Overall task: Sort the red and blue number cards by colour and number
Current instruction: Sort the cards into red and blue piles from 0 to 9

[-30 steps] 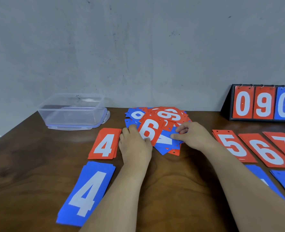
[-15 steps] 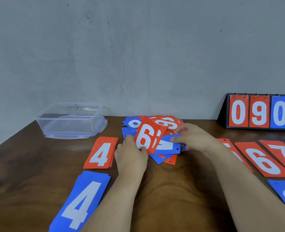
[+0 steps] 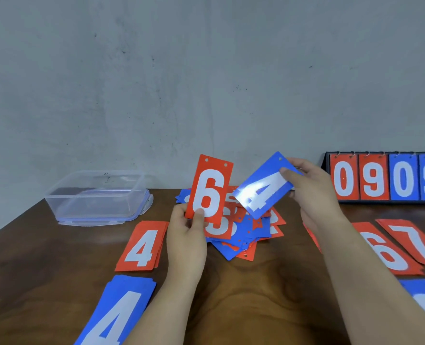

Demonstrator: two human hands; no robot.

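Red 6 card (image 3: 210, 190) pinched by lower edge in left hand (image 3: 186, 235); blue 4 card (image 3: 263, 186) gripped at punched end in right hand (image 3: 313, 188), both above pile (image 3: 246, 236) between hands. Likely light, stiff, slick: hold edges

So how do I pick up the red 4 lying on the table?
Probably by its left long edge, coming from the left. The red 4 lies flat on the table as a thin stack, so nothing sticks up to grab. Slip your fingertips under that edge, put your thumb on top, and pinch. The left hand crowds its right side.
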